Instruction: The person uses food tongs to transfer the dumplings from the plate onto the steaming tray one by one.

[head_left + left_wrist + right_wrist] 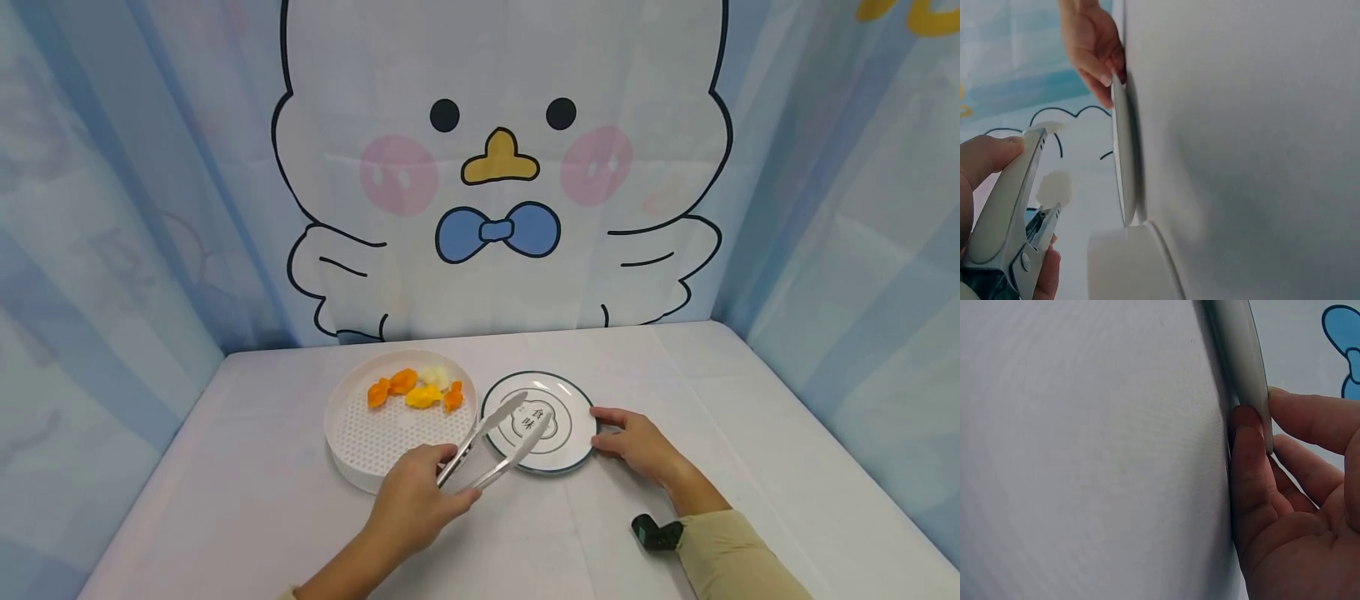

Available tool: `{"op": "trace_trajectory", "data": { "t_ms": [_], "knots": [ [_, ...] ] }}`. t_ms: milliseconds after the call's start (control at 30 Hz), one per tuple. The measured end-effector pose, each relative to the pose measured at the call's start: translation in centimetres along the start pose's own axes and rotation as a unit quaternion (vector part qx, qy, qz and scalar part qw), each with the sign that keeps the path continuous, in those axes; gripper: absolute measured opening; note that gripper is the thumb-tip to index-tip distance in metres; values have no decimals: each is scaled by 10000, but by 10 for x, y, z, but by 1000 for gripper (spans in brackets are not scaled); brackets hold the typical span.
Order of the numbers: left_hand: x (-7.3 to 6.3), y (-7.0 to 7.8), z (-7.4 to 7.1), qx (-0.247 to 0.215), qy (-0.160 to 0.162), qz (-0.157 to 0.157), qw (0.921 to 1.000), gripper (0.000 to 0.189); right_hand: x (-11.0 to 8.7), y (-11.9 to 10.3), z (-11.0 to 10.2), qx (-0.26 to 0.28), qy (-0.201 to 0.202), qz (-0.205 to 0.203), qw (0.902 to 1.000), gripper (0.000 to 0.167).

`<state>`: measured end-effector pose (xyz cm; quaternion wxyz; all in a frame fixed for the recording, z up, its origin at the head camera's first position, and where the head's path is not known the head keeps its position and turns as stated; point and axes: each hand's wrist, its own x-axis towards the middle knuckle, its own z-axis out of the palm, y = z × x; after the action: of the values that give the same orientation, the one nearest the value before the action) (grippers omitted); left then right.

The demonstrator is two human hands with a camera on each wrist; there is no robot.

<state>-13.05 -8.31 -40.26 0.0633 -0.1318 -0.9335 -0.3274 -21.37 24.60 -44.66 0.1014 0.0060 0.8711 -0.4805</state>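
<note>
My left hand (412,504) holds a pair of metal tongs (525,448), their two arms spread apart over the left part of a white plate (573,421) with a dark green rim. Nothing is between the tong tips. In the left wrist view, thumb and fingers lie on either side of the tongs (1004,206). My right hand (637,446) pinches the plate's right edge. The right wrist view shows its thumb on the upper face of the plate (1241,356) and fingers under the rim, close to the tabletop.
Left of the plate stands a round white container (375,454) with a dotted floor. Several small orange, yellow and pale pieces (423,397) lie toward its back. A dark device (656,533) sits by the right sleeve (735,550). Printed curtains border the white table (255,500).
</note>
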Motion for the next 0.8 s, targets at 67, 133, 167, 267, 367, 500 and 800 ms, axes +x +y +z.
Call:
{"op": "trace_trajectory", "data": {
  "t_ms": [67, 133, 167, 267, 367, 500, 800],
  "knots": [
    [-1, 2, 6, 48, -1, -8, 10000, 57, 0, 0, 0, 3, 8, -4, 10000, 60],
    [-1, 3, 11, 118, 17, -18, 9999, 56, 0, 0, 0, -18, 1, 10, 10000, 60],
    [-1, 3, 14, 154, 43, -17, 9999, 56, 0, 0, 0, -26, 4, 15, 10000, 60],
    [0, 3, 23, 253, 188, 55, 9995, 54, 1, 1, 0, -26, 7, 35, 10000, 60],
    [2, 3, 31, 285, 300, 99, 9991, 53, 1, 1, 0, -5, 8, 30, 10000, 59],
    [4, 5, 37, 272, 275, 42, 9992, 52, 2, 1, 0, -10, -2, 32, 10000, 60],
    [9, 5, 45, 285, 309, -106, 9991, 50, 0, 1, 0, 44, -20, 0, 10000, 59]
  ]
}}
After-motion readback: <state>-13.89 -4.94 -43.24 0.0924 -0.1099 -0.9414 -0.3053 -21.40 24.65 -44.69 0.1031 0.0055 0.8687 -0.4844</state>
